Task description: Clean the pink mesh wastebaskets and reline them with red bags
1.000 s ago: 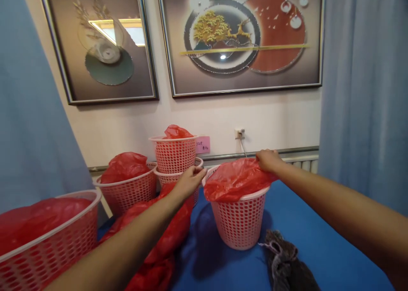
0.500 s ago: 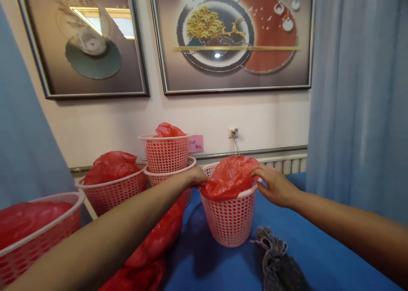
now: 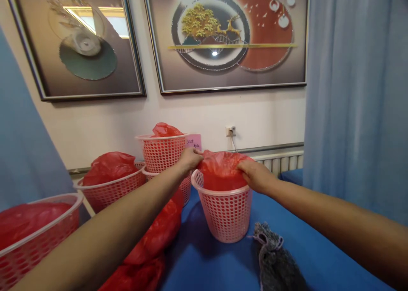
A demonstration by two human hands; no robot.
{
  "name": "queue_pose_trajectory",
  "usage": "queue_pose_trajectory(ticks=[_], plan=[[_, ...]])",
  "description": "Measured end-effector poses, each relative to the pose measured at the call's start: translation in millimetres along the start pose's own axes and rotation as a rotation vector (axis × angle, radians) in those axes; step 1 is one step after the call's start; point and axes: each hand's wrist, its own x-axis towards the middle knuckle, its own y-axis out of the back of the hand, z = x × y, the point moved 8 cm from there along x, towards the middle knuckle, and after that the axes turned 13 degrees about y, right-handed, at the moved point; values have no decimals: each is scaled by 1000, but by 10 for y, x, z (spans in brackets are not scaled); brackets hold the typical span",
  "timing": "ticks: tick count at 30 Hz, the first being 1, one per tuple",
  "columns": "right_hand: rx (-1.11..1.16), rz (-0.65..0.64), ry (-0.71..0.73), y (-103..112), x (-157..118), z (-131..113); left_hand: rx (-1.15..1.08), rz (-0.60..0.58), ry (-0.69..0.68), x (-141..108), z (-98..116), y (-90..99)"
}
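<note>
Red bag: a thin, translucent red plastic bag (image 3: pixel 225 172) sits in the mouth of a round pink plastic basket with a perforated wall (image 3: pixel 228 214), its gathered upper part standing above the rim between the two hands.
Bag risk: the film looks flimsy, so a hard pull apart could tear it where the fingers nip it; an uneven pull could leave one side bunched inside.
Basket risk: neither hand appears to grip the basket's wall, so a sideways tug on the bag could tilt or slide it on the smooth-looking blue-covered surface (image 3: pixel 204 265).
Neighbour risk: the left hand is near a pink perforated upper basket (image 3: pixel 164 152) set on another one; a wide swing of that forearm could knock the stack.
Left hand: the left hand (image 3: pixel 191 159) reaches in from the lower left, above the rim, fingers pinched narrow on the bag's left edge.
Right hand: the right hand (image 3: pixel 255 174) comes from the lower right, wrist level with the bag, fingers curled narrow around its right edge; the exact fingertip contact is hidden.
Grey bundle: a fuzzy dark-grey cloth bundle (image 3: pixel 277 257) lies on the blue surface, right of the basket and apart from it.
</note>
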Motion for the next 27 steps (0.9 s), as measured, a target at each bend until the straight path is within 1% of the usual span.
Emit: queue_pose_trajectory(ticks=[2, 4, 7, 9, 12, 14, 16, 17, 18, 20, 21, 22, 23, 24, 27], plan=[[-13, -7, -45, 38, -23, 156, 2, 96, 8, 43, -118, 169], [-22, -21, -81, 63, -87, 256, 5, 144, 13, 55, -258, 258], [-15, -28, -94, 94, -171, 258, -21, 147, -6, 43, -402, 246], [8, -21, -96, 122, -184, 207, -54, 148, -47, 25, -413, 213], [60, -11, -125, 163, -146, 164, -105, 198, -187, -83, -332, 224], [101, -6, -147, 178, -103, 174, -124, 265, -344, -265, -264, 269], [151, 3, -167, 175, -59, 211, -106, 306, -537, -525, -212, 272], [182, 8, -178, 164, -35, 237, -78, 290, -639, -658, -189, 235], [216, 14, -190, 147, -9, 264, -22, 247, -748, -788, -158, 160], [289, 28, -208, 99, 55, 314, 167, 127, -974, -1012, -83, -69], [324, 38, -215, 72, 92, 331, 264, 80, -1060, -1081, -48, -183], [355, 52, -219, 45, 130, 343, 345, 55, -1118, -1113, -7, -278], [380, 69, -223, 22, 164, 349, 398, 52, -1145, -1109, 44, -346], [397, 96, -229, 6, 188, 353, 414, 72, -1139, -1075, 107, -379], [380, 240, -275, 26, 142, 367, 355, 163, -1041, -941, 287, -388]])
